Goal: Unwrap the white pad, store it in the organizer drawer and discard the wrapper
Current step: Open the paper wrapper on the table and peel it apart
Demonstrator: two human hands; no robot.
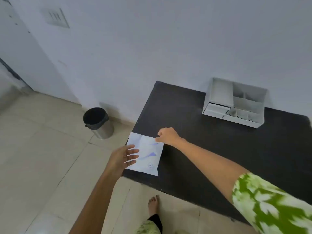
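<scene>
The wrapped white pad point(148, 154), a flat white square with pale purple marks, lies at the near left corner of the black table point(211, 149). My right hand point(168, 136) is closed at the pad's far right corner and pinches its edge. Over the pad's left edge my left hand point(124, 157) hovers with its fingers spread, holding nothing. At the table's back, against the wall, stands the white organizer point(236, 102), with a small drawer point(217, 109) at its lower left that looks slightly pulled out.
A steel bin with a black liner point(98, 122) stands on the tiled floor left of the table, by the wall. My bare foot point(153, 204) is on the floor in front of the table's near edge.
</scene>
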